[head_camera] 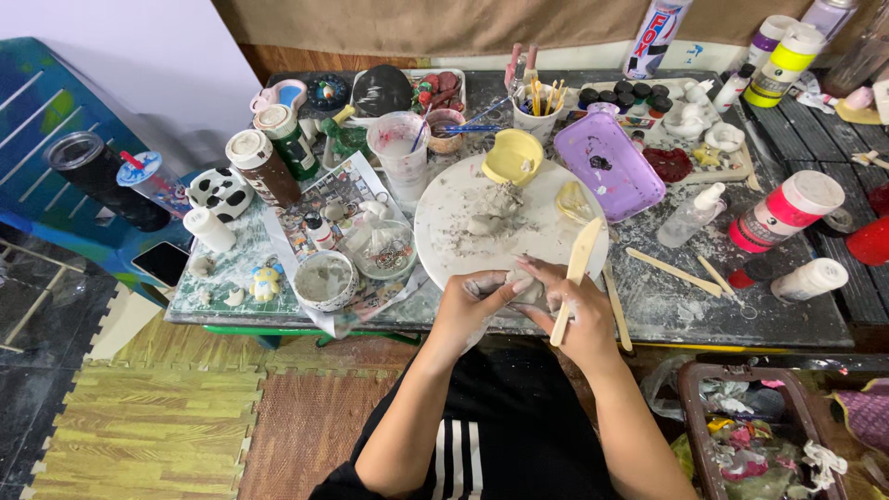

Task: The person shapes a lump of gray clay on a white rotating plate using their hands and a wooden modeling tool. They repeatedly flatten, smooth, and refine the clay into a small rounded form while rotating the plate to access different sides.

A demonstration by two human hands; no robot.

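Step in hand, as I judge it: shaping a small lump of grey clay (520,289) at the near edge of the round white board (463,208), which I take as my landmark. My left hand (468,301) sits at the board's near rim, fingers (491,289) curled narrow and pinched onto the lump from the left; thumb and fingertips are smeared grey. My right hand (574,310) meets it from the right, also at the near rim, fingers closed around a flat wooden modelling tool (574,278) whose blade slants up over the board's near-right part; the same fingers touch the clay, though how much of the lump they grip I cannot tell, since the knuckles hide it. At the board's centre stands a rough grey clay figure (495,208), apart from my hands; at the board's far edge rests a yellow cup-shaped piece (512,156). Just left of the board: a clear dish (384,250) and a small bowl of grey slip (324,278). Right of the board lie loose wooden sticks (673,271) on the bench (667,306), and far-right of it a purple tray (607,162). Next move, by my reckoning, calls for a steady left-hand pinch while the tool's edge works the lump, with light pressure, as the clay looks soft and small.
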